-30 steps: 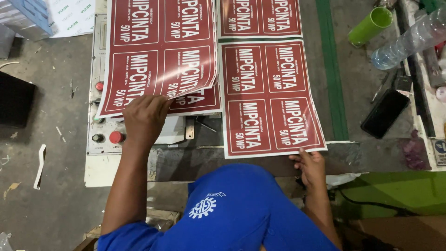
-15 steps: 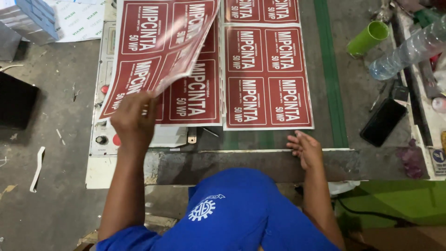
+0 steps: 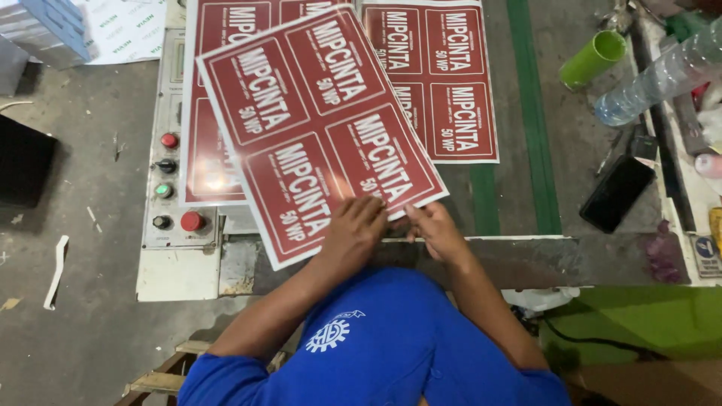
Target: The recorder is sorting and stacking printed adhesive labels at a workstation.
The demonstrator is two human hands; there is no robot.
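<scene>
A dark red printed sheet (image 3: 316, 128) with four white-bordered panels lies tilted across the machine table. My left hand (image 3: 353, 229) grips its near edge, fingers on top. My right hand (image 3: 436, 229) touches the same near edge just to the right, at the sheet's corner. Under it lie a left stack of red sheets (image 3: 207, 162) and a right red sheet (image 3: 451, 83), both flat on the table. My blue shirt fills the bottom of the view.
A control panel (image 3: 173, 188) with red, green and black buttons sits left of the sheets. A green strip (image 3: 534, 128) runs down the table. At right lie a green tube (image 3: 594, 56), a clear plastic bottle (image 3: 662, 75) and a black phone (image 3: 618, 192). Concrete floor at left.
My left hand lifted the top sheet off the left stack and swung it to the right over both piles. My right hand moved left from the table edge onto the sheet's near edge.
</scene>
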